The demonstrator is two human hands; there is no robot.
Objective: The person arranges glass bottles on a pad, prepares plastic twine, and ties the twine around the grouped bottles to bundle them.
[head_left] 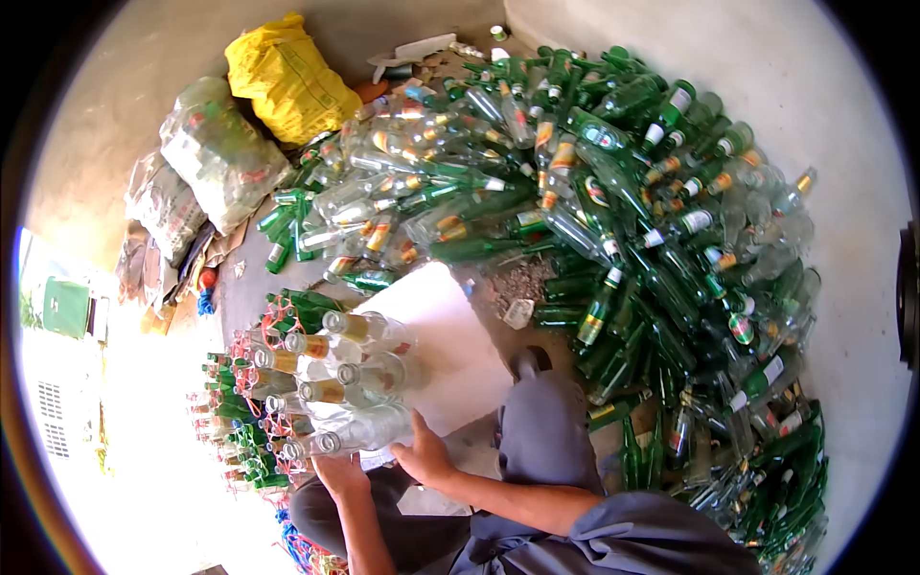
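Note:
A clear glass bottle [369,428] lies on its side at the near end of a stack of clear bottles, its mouth pointing left. My left hand [340,476] is closed at its neck, the fingers partly hidden under the glass. Around the base of the same bottle, my right hand [426,453] is pressed with thumb and fingers. Beyond it, more clear bottles [374,374] with orange-brown neck labels lie in rows, on or beside a white sheet [450,345].
A large heap of green and clear bottles [661,249] fills the right and back against the wall. Green bottles bound with pink string [235,422] stand at left. A yellow sack [287,81] and clear bags [216,153] lean at the back left. Rubble [517,287] lies mid-floor.

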